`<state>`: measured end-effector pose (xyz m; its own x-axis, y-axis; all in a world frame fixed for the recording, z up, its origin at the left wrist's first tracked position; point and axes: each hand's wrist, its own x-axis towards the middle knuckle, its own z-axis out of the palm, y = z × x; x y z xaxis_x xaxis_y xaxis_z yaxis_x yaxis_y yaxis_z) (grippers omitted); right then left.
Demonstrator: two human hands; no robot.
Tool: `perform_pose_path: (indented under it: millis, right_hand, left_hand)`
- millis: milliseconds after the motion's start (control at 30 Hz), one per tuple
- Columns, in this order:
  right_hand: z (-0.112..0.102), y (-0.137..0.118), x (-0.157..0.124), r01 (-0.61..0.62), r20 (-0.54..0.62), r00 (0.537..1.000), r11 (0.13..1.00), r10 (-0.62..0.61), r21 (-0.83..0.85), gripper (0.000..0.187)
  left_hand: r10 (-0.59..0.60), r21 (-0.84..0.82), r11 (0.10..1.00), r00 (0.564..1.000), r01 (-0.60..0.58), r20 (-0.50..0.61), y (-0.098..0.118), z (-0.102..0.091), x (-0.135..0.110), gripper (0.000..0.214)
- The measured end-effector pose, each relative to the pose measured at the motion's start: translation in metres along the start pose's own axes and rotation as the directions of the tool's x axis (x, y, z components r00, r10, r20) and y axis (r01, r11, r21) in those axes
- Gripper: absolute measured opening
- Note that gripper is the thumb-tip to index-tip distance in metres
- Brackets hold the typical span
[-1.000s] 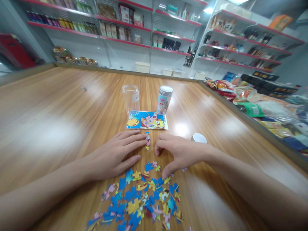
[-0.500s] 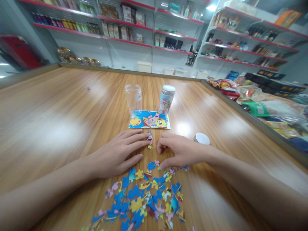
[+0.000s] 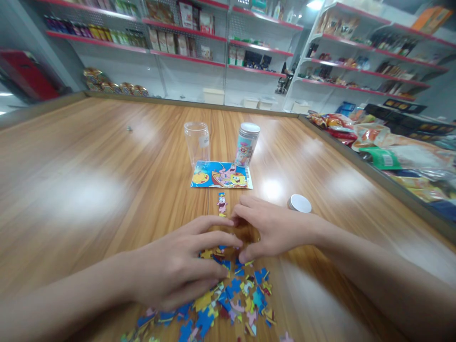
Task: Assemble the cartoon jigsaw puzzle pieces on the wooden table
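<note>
My left hand (image 3: 185, 261) reaches over the scattered jigsaw puzzle pieces (image 3: 231, 294), its fingers apart and pointing right. My right hand (image 3: 267, 223) hovers over the top edge of the pile with thumb and fingers spread and curved; the left fingertips come close to it. I see nothing held in either hand. Just beyond the hands lies a short joined strip of puzzle pieces (image 3: 222, 204) with a pink figure on it. Behind the strip is the picture card (image 3: 223, 175), printed with cartoon figures on blue. Part of the pile is hidden under my left hand.
A clear empty jar (image 3: 197, 142) and a labelled jar with a silver lid (image 3: 246, 145) stand behind the card. To the right lies a loose round lid (image 3: 299, 203). Packaged goods (image 3: 384, 147) line the table's right edge; stocked shelves (image 3: 188, 33) rise beyond.
My left hand has left the joined strip and moved down and right over the pile, uncovering the strip. My right hand has shifted slightly; some pieces near its thumb have moved.
</note>
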<state>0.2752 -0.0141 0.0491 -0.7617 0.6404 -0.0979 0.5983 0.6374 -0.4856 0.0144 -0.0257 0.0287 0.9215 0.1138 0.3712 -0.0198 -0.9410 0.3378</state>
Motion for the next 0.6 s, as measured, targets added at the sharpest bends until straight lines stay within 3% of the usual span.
perform_pose_path:
  millis: [167, 300, 467, 600]
  right_hand:
    - [-0.002, -0.006, -0.005, 0.005, 0.027, 1.000, 0.999, -0.004, -0.033, 0.077]
    - [0.001, -0.009, -0.007, 0.008, -0.012, 1.000, 0.996, -0.009, -0.088, 0.076]
    - [0.001, -0.011, -0.006, 0.010, 0.006, 1.000, 0.997, -0.010, -0.078, 0.076]
    - [0.000, -0.011, -0.006, 0.010, 0.002, 1.000, 0.994, -0.009, -0.108, 0.095]
  left_hand:
    - [0.025, -0.060, 0.998, 0.995, -0.020, 0.092, 0.012, -0.003, 0.004, 0.033]
    - [0.014, -0.047, 0.999, 0.983, -0.005, 0.184, 0.019, -0.007, 0.007, 0.030]
    - [0.014, -0.056, 0.998, 0.981, -0.003, 0.195, 0.020, -0.008, 0.010, 0.032]
    - [-0.013, -0.057, 0.998, 0.976, 0.026, 0.217, 0.020, -0.007, 0.009, 0.030]
